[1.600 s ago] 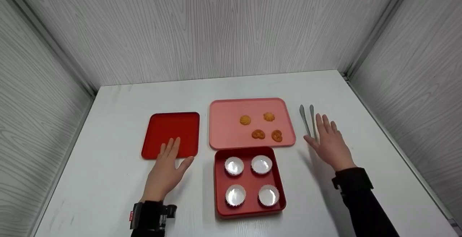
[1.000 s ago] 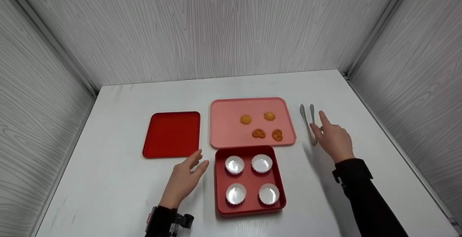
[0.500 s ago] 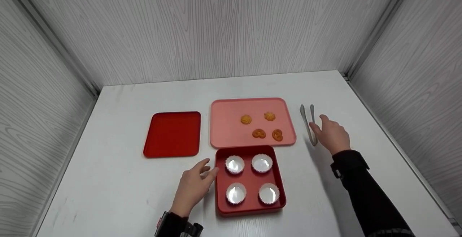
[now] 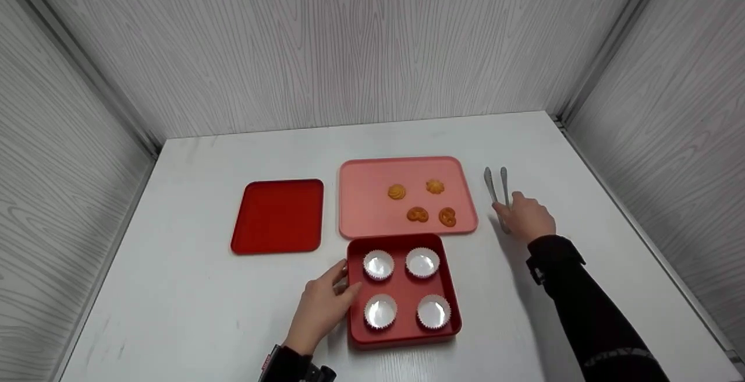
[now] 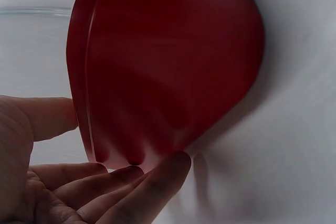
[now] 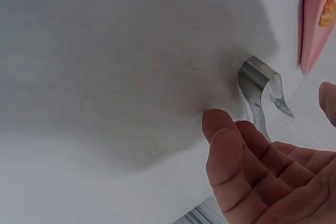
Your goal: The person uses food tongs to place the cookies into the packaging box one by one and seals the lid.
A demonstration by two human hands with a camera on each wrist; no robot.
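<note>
In the head view my left hand (image 4: 320, 306) is at the left side of a red box (image 4: 401, 338). Its thumb lies over the rim and the fingers touch the outer wall, as the left wrist view also shows on the red box (image 5: 168, 66). Inside the box stand several white paper baking cups (image 4: 422, 262). My right hand (image 4: 527, 217) is over silver tongs (image 4: 489, 183) on the table. In the right wrist view the tongs (image 6: 255, 80) lie between the thumb and the fingers, with thumb apart from them. Whether the fingers touch the tongs is unclear.
A pink tray (image 4: 364, 195) behind the box bears two pretzels (image 4: 417, 214) and two yellow cookies (image 4: 396, 191). At the left lies a red square tray (image 4: 276, 216). Wood-grain panels (image 4: 361, 44) enclose the white table at the back and sides.
My left hand has come from over the red square tray rightward to the box wall. The right hand has drawn its fingers in and lowered toward the tongs.
</note>
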